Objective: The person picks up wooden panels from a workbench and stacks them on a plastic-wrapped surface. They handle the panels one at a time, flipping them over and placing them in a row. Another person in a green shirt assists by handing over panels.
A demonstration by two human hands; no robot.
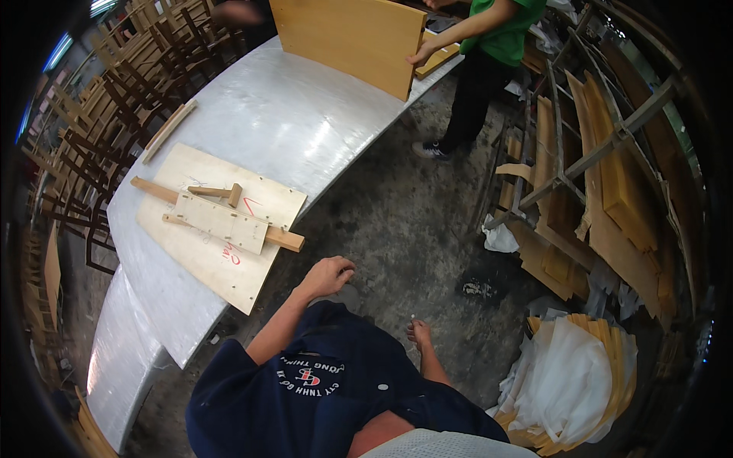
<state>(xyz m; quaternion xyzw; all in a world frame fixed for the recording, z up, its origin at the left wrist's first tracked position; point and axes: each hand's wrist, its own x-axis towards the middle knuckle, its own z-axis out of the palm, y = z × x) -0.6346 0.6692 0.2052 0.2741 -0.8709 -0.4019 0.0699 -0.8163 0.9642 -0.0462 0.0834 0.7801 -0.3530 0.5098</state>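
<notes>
My left hand (330, 276) hangs in the air beside the table's edge, fingers loosely bent, with nothing seen in it. Nearest to it is the end of a wooden bar (286, 240), which lies across a pale plywood board (263, 278) on the table. A smaller plywood piece (221, 222) with holes rests over the bar, and a short T-shaped wooden piece (233, 195) lies beside it. Lower, in front of my body, my right hand (419, 334) is closed around a small thin thing with a white tip (413, 316); its kind is too small to tell.
The table (321, 107) is wrapped in shiny film. At its far end a person in green (500, 34) holds a large wooden panel (351, 42). Chair frames (137, 84) crowd the left. Racked boards (611, 175) and a white-wrapped bundle (565, 374) stand right.
</notes>
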